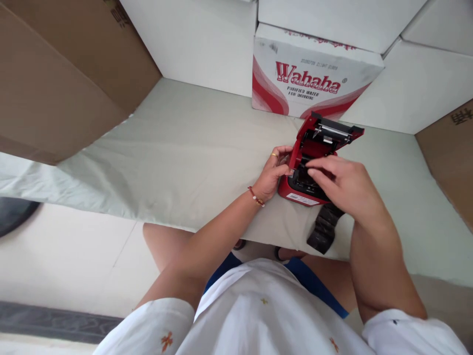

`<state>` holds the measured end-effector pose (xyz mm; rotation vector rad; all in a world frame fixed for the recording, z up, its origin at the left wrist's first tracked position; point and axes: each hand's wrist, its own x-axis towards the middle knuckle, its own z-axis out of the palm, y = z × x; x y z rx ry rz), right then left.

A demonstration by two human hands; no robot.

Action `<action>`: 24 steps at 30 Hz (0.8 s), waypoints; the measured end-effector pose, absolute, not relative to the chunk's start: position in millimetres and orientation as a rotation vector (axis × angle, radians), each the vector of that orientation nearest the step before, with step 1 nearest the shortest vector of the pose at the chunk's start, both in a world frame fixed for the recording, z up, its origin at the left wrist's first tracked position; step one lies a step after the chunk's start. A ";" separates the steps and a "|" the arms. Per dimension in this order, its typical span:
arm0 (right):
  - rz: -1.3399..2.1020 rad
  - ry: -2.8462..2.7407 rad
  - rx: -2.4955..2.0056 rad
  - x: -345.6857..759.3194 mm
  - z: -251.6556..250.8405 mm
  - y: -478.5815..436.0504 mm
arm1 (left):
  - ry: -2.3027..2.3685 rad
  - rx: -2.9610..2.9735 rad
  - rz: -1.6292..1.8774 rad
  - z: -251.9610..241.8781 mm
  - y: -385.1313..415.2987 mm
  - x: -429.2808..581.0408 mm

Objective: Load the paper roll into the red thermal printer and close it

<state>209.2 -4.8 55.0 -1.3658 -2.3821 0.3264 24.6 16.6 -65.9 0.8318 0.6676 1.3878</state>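
A small red and black device (318, 148) with its hinged lid raised stands on the cloth-covered table (177, 162). My left hand (273, 172), with a ring and a bead bracelet, grips the device's left side. My right hand (340, 185) rests over the open black compartment, fingers together and reaching in. A black ribbed strap (325, 229) hangs from under my right hand over the table's front edge.
A white Wahaha water carton (310, 74) stands just behind the device among plain white boxes. Brown cardboard boxes (62, 74) rise at the left and far right. My knees and white shirt are below the table edge.
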 end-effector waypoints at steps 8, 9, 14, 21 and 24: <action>0.289 -2.340 -1.000 246.7 30.8 -64.0 | 0.956 1.487 1.685 -49.9 -14.1 17.1; 0.299 -2.333 -0.999 249.1 27.6 -64.0 | 0.959 1.644 1.677 -49.1 -20.7 16.2; 0.337 -2.311 -0.986 255.6 26.3 -60.8 | 0.875 2.191 1.525 -61.7 -37.3 26.3; 0.500 -1.853 -1.190 263.2 29.9 -24.7 | 0.877 2.265 1.407 -70.8 -33.3 35.6; 0.329 -1.672 -1.276 263.6 25.7 18.6 | 0.895 2.236 1.392 -68.2 -35.2 35.3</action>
